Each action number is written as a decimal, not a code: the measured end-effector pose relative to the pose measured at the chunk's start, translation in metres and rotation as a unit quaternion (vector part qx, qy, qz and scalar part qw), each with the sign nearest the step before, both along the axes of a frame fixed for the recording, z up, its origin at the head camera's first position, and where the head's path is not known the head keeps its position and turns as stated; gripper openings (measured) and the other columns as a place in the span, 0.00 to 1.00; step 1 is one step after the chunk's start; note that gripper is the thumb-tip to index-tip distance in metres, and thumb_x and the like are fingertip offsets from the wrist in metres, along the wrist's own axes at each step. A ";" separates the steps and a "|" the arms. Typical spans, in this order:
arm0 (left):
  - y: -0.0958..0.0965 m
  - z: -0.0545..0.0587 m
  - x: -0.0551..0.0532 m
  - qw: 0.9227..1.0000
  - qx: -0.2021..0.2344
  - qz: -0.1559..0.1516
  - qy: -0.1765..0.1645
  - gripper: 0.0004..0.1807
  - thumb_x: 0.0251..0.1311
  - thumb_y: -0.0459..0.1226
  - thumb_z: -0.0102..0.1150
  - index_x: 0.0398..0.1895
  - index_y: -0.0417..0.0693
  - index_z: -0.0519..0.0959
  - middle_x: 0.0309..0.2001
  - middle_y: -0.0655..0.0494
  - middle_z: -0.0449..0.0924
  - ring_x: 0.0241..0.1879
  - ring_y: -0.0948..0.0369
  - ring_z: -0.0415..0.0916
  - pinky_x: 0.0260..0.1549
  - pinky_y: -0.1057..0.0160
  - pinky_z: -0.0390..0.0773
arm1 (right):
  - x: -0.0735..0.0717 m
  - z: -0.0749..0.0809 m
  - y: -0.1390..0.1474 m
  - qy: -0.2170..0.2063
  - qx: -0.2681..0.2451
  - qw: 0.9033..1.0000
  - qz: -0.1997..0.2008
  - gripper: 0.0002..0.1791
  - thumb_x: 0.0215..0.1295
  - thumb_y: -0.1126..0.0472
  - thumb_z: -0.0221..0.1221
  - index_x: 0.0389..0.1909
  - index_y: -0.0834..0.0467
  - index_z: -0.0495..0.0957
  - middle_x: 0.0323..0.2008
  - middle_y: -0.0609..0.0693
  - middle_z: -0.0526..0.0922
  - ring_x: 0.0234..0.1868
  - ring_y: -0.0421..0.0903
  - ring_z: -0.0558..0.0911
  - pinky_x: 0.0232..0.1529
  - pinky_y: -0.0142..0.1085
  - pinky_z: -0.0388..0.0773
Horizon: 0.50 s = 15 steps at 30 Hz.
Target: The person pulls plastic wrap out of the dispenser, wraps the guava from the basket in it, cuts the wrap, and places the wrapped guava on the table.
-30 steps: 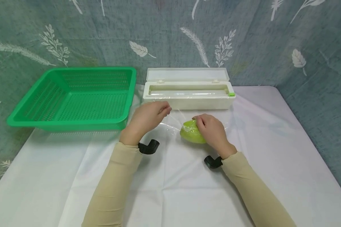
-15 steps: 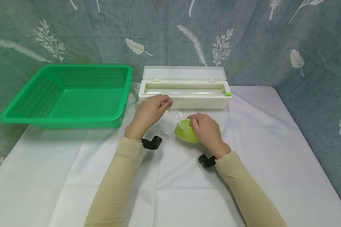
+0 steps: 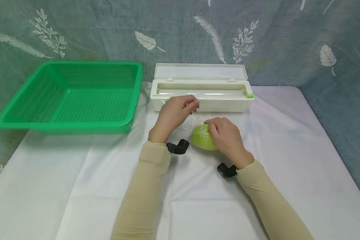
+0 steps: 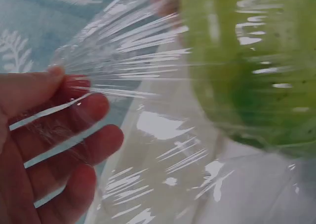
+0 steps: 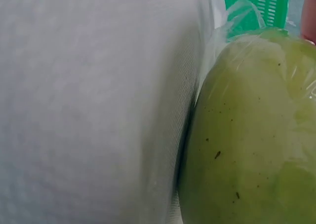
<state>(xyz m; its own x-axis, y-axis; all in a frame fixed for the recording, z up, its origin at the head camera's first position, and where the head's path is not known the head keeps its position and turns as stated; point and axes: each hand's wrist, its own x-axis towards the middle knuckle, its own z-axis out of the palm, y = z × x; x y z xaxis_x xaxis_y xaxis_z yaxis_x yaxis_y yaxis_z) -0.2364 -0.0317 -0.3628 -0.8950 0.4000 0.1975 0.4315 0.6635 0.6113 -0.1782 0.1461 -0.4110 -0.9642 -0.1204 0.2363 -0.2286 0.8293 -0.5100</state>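
A yellow-green, mango-like fruit (image 3: 201, 137) with small dark specks lies on the white cloth. Clear plastic wrap (image 4: 143, 56) covers it and stretches out from its side in taut creases. My left hand (image 3: 177, 111) pinches the gathered edge of that wrap between thumb and index finger, in front of the white box; its other fingers are loosely bent. Over the fruit's right end my right hand (image 3: 226, 135) grips it through the wrap. In the right wrist view the fruit (image 5: 252, 135) rests against the cloth, and most of the right hand is out of sight.
Behind the hands stands a white plastic-wrap dispenser box (image 3: 222, 105), lid (image 3: 201, 71) raised, with a green slider (image 3: 250, 95) at its right end. A green perforated basket (image 3: 78, 126) sits to the left. A patterned curtain (image 3: 174, 33) hangs behind.
My left hand has moved right, toward the fruit, drawing the wrap's edge up and over with it. The right hand keeps its hold on the fruit. The head view has shifted slightly.
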 end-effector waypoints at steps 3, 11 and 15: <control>0.010 -0.002 0.000 0.999 -0.020 0.006 0.028 0.11 0.62 0.51 0.46 0.29 0.63 0.77 0.30 0.68 0.73 0.31 0.67 0.68 0.27 0.65 0.68 | 0.000 -0.001 0.002 0.016 -0.005 1.000 0.012 0.20 0.65 0.55 0.39 0.37 0.52 0.82 0.36 0.45 0.81 0.39 0.46 0.76 0.40 0.42 0.71; 0.028 -0.013 0.004 0.990 -0.055 0.069 0.110 0.12 0.59 0.51 0.51 0.37 0.63 0.82 0.28 0.62 0.63 0.30 0.63 0.61 0.20 0.66 0.64 | -0.001 -0.003 0.000 0.064 0.000 0.997 0.040 0.19 0.64 0.57 0.41 0.24 0.52 0.80 0.35 0.45 0.82 0.37 0.45 0.75 0.38 0.39 0.71; 0.035 -0.016 0.007 0.987 -0.068 0.086 0.119 0.12 0.58 0.51 0.51 0.38 0.63 0.82 0.23 0.62 0.67 0.21 0.63 0.62 0.15 0.66 0.62 | 0.000 -0.003 -0.001 0.076 -0.001 0.996 0.055 0.20 0.63 0.58 0.40 0.19 0.52 0.78 0.34 0.42 0.82 0.37 0.45 0.75 0.39 0.38 0.71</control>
<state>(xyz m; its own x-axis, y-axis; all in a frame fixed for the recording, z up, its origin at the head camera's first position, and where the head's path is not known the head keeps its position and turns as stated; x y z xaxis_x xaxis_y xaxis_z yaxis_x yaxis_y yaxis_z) -0.2299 0.0030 -0.3793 -0.8863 0.2845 0.3655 0.4269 0.8080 0.4061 -0.1782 0.1456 -0.4138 -0.8982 -0.2221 0.3793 -0.3923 0.7945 -0.4636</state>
